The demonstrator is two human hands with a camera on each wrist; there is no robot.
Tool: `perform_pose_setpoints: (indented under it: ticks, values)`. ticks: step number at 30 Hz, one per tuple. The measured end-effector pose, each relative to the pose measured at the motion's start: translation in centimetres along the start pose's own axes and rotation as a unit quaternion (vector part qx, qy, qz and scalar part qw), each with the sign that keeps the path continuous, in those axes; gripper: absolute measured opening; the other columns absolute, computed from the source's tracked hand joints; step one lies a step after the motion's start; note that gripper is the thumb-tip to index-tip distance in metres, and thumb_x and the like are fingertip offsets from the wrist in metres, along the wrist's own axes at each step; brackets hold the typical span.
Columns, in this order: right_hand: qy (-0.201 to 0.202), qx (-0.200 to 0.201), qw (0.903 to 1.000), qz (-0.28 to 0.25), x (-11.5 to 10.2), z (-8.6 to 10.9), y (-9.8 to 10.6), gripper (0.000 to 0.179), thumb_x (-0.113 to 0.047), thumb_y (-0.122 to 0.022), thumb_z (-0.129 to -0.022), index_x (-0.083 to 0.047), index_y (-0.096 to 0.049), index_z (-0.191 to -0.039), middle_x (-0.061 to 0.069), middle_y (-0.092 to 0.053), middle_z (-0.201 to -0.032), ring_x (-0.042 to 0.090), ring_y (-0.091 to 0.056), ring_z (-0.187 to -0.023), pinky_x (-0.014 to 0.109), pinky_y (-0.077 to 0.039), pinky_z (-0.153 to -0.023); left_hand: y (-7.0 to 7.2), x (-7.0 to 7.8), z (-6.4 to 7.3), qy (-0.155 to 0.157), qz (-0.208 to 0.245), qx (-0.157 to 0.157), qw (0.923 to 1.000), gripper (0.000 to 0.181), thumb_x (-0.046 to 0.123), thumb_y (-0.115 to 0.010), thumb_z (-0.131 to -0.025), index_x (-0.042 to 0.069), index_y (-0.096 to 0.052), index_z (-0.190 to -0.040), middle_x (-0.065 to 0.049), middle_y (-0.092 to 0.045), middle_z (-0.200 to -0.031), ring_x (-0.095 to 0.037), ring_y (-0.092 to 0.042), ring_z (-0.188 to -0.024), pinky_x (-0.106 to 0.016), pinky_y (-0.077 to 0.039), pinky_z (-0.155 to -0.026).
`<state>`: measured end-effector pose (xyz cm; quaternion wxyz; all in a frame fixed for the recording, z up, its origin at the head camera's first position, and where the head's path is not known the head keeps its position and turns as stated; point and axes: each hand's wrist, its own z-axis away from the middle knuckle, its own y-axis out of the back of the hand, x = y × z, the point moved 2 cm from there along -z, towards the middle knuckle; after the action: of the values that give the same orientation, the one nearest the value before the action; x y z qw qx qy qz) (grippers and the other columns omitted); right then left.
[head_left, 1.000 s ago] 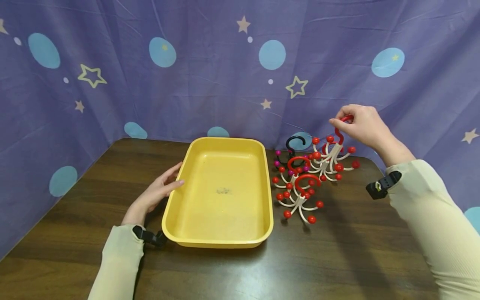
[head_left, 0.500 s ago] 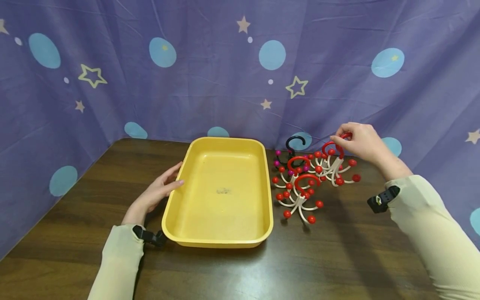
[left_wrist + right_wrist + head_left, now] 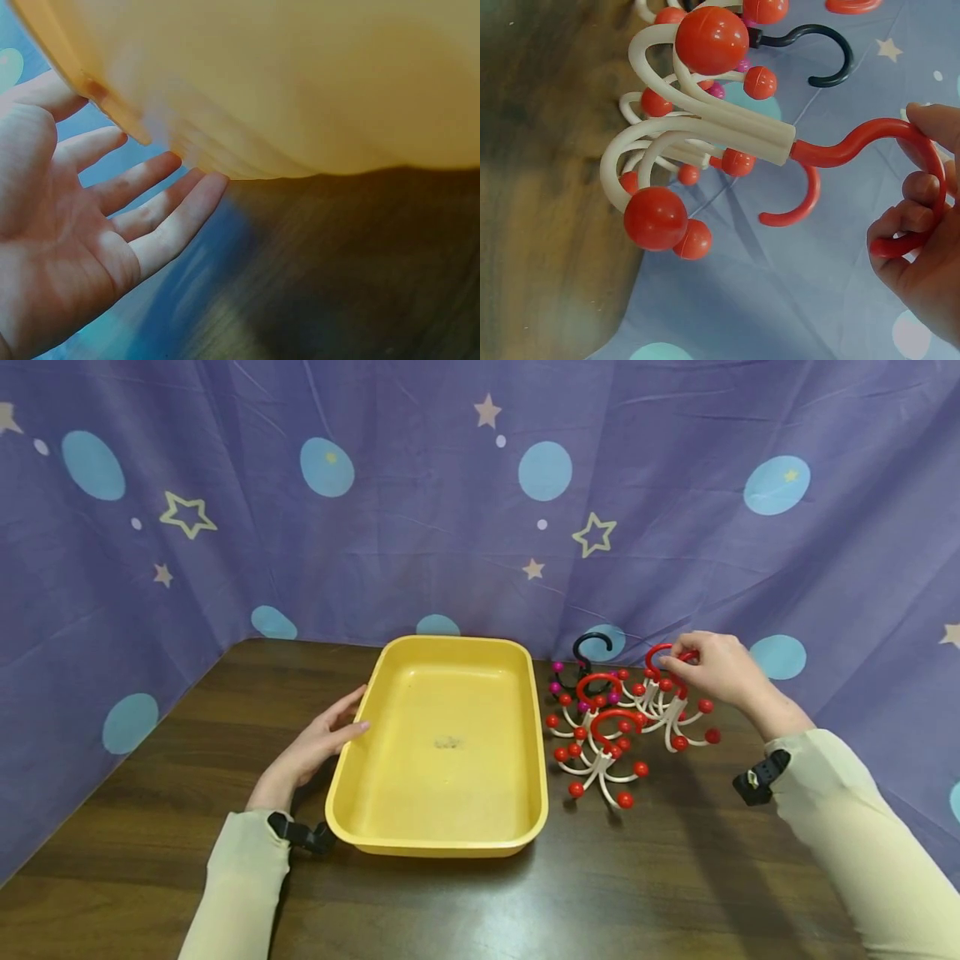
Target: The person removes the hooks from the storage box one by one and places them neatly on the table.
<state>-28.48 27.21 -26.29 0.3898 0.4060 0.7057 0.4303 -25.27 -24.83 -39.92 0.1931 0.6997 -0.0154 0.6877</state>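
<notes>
At the right, my right hand [image 3: 712, 670] grips the red hook of a multi-arm hanger [image 3: 712, 131] with white arms and red ball tips. Its fingers curl round the hook in the right wrist view. Whether the lower balls touch the table is unclear. Close beside it stands another such hanger [image 3: 654, 689]. Two more, a front hanger [image 3: 602, 764] and one behind it [image 3: 590, 718], stand nearer the tray. My left hand [image 3: 311, 747] touches the left side of a yellow tray [image 3: 536, 760], thumb at the rim, with fairly straight fingers [image 3: 180, 225] against the outer wall.
A black hanger [image 3: 585, 670] with magenta ball tips stands at the back, partly hidden by the red-hooked ones. The dark wooden table [image 3: 637, 893] meets a purple curtain [image 3: 420, 527] with stars and blue dots behind it.
My right hand has moved down with the hanger, bringing it lower and closer to the table beside the others. The left hand and tray stay in place.
</notes>
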Motion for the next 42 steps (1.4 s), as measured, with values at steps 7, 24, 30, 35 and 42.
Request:
perform_pose_setpoints:
  ticks: [7,24,30,35,42]
  values:
    - [-0.008,-0.014,0.9999,-0.006,0.7,0.5,-0.8,0.024,-0.036,-0.059,-0.086,-0.014,-0.061,-0.075,0.003,-0.055,-0.069,0.021,-0.048,-0.064,0.033,-0.036,-0.060,0.1,0.0,0.1,0.000,-0.006,0.001,1.0000,0.067,0.027,-0.053,-0.092,0.026,-0.014,-0.147,-0.018,-0.033,-0.140,-0.008,-0.051,-0.104,-0.031,-0.049,-0.081]
    - [-0.005,-0.028,0.9995,-0.016,1.1,1.3,-3.2,0.019,-0.031,-0.060,-0.086,-0.015,-0.062,-0.075,0.000,-0.053,-0.062,0.018,-0.047,-0.060,0.030,-0.035,-0.056,0.4,-0.3,0.1,-0.007,-0.006,0.003,1.0000,0.067,0.027,-0.053,-0.092,0.024,-0.015,-0.147,-0.019,-0.033,-0.139,-0.008,-0.052,-0.103,-0.030,-0.050,-0.080]
    - [-0.005,-0.027,0.9995,-0.017,1.3,1.7,-3.6,0.023,-0.036,-0.060,-0.086,-0.016,-0.061,-0.074,-0.001,-0.053,-0.062,0.017,-0.046,-0.059,0.029,-0.035,-0.054,0.4,-0.3,0.0,-0.004,-0.010,0.000,0.9999,0.068,0.029,-0.054,-0.092,0.025,-0.014,-0.147,-0.018,-0.033,-0.139,-0.009,-0.052,-0.103,-0.031,-0.049,-0.080]
    - [-0.010,-0.032,0.9993,-0.018,1.5,2.0,-4.1,0.027,-0.040,-0.060,-0.085,-0.016,-0.060,-0.072,0.000,-0.054,-0.065,0.016,-0.046,-0.058,0.029,-0.035,-0.052,0.5,-0.3,0.1,0.003,-0.014,0.001,0.9999,0.068,0.030,-0.054,-0.092,0.026,-0.014,-0.147,-0.015,-0.034,-0.139,-0.007,-0.052,-0.104,-0.033,-0.049,-0.082]
    - [-0.016,-0.038,0.9991,-0.013,1.5,1.9,-4.5,0.028,-0.043,-0.059,-0.085,-0.018,-0.061,-0.074,0.000,-0.056,-0.069,0.016,-0.048,-0.060,0.029,-0.036,-0.053,0.6,-0.2,0.2,0.003,-0.027,0.000,0.9996,0.069,0.030,-0.054,-0.091,0.026,-0.014,-0.147,-0.016,-0.035,-0.138,-0.013,-0.051,-0.107,-0.038,-0.048,-0.084]
